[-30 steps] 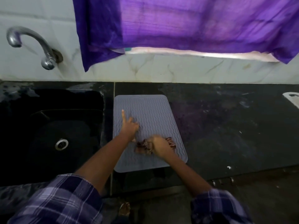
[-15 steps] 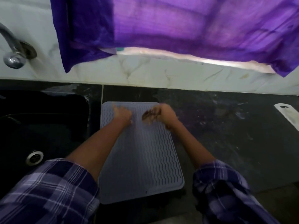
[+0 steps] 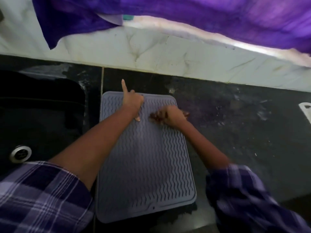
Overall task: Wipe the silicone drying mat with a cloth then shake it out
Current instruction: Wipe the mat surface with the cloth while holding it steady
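While my left hand presses down on the far left part of the one grey mat, its forefinger sticks straight out past the mat's far edge and the thumb lies flat on the ridges; nothing is held in it, and the other fingers are curled under. My right hand sits near the mat's far right edge, fingers bunched around a small dark cloth with reddish-brown in it. The cloth is blurred, so I cannot make out its shape, only that it pokes out on the left of my fist and touches the mat.

The mat lies flat on the black counter, long side running away from me, covered in wavy ridges. Its near edge hangs a little over the front of the counter. Its left edge runs just beside the one black sink, which has a single round metal drain at the near left.

Both my forearms are bare, and two plaid sleeves show, one at the lower left and one at the lower right, the right one blurred. One purple curtain hangs across the top over the pale marble wall. At the far right edge of the counter a single white object is cut off by the frame; I cannot tell what it is.
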A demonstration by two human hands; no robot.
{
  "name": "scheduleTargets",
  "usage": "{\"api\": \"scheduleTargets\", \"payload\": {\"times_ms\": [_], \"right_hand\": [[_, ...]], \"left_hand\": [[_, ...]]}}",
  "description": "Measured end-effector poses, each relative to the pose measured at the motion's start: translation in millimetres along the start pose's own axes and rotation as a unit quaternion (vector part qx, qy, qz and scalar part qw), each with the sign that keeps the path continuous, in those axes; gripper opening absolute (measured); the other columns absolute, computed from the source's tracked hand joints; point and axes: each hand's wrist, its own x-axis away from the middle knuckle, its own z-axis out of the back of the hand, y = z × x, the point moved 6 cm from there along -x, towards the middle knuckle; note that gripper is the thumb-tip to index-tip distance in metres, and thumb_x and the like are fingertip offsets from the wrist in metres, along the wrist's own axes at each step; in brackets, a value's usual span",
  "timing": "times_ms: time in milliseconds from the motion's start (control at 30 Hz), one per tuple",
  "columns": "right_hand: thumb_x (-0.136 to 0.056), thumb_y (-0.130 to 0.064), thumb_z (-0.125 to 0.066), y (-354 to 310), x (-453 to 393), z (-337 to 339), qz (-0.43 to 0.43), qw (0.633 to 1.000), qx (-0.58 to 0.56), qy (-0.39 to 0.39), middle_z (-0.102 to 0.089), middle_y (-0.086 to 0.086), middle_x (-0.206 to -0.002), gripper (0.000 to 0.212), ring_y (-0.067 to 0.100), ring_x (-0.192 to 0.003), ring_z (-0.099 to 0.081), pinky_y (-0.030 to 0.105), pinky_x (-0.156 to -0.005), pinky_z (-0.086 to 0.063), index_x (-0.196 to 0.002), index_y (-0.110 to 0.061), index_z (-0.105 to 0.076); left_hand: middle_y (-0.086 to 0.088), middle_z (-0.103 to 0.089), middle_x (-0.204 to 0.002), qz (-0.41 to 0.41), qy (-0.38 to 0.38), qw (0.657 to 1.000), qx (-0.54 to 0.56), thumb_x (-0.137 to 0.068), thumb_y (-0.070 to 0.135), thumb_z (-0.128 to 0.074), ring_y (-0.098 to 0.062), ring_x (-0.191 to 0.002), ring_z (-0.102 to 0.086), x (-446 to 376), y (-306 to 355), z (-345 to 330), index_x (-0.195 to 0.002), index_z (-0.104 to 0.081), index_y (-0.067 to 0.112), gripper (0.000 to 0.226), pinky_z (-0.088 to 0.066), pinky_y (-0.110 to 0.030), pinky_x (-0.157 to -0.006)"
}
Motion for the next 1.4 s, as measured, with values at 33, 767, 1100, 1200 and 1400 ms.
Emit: {"api": "scheduleTargets", "payload": {"times_ms": [33, 767, 1100, 1200, 1400], "right_hand": [[-0.091, -0.028, -0.058, -5, 20, -7, 0.021, 0.999, 0.010, -0.037, -0.063, 0.013, -0.123, 0.034, 0.028, -0.117, -0.056, 0.038, -0.103, -0.044, -0.118, -0.009, -0.064], [-0.085, -0.007, -0.058, -4, 103, -61, 0.062, 0.989, 0.015, -0.132, -0.066, 0.015, -0.119, 0.030, 0.027, -0.112, -0.062, 0.038, -0.099, -0.049, -0.114, -0.005, -0.067], [-0.087, -0.009, -0.055, -14, 30, -21, -0.008, 0.992, -0.065, 0.105, -0.071, 0.015, -0.106, 0.023, 0.029, -0.102, -0.065, 0.035, -0.088, -0.049, -0.102, -0.007, -0.071], [-0.082, -0.003, -0.057, -3, 82, -52, 0.006, 0.993, -0.089, 0.079, -0.069, 0.016, -0.110, 0.025, 0.031, -0.105, -0.064, 0.037, -0.091, -0.051, -0.103, -0.005, -0.071], [-0.080, 0.000, -0.057, 4, 138, -81, 0.046, 0.993, -0.042, -0.102, -0.070, 0.019, -0.097, 0.023, 0.030, -0.092, -0.065, 0.036, -0.085, -0.054, -0.099, 0.005, -0.069]], "left_hand": [[-0.005, -0.065, -0.117, -0.002, 0.000, 1.000, 0.006, -0.064, 0.061, -0.076, -0.024, -0.128, -0.047, 1, -1, 0, -0.118, -0.063, 0.017, 0.071, 0.005, -0.072, -0.108], [-0.008, -0.059, -0.131, -0.001, 0.008, 1.000, 0.026, -0.070, 0.065, -0.069, -0.028, -0.137, -0.038, 14, -3, -3, -0.132, -0.057, 0.023, 0.075, 0.004, -0.073, -0.108], [-0.005, -0.050, -0.143, 0.011, 0.022, 0.999, 0.037, -0.079, 0.061, -0.063, -0.031, -0.143, -0.028, 21, 2, -13, -0.134, -0.054, 0.021, 0.068, 0.002, -0.074, -0.109], [-0.005, -0.048, -0.144, 0.007, 0.023, 0.999, 0.029, -0.080, 0.063, -0.060, -0.031, -0.144, -0.027, 22, 2, -13, -0.135, -0.052, 0.022, 0.070, 0.001, -0.074, -0.108], [-0.008, -0.054, -0.139, 0.014, 0.011, 0.999, -0.027, -0.081, 0.057, -0.064, -0.029, -0.143, -0.030, 35, 8, -7, -0.122, -0.062, 0.022, 0.054, 0.001, -0.072, -0.109]]}}
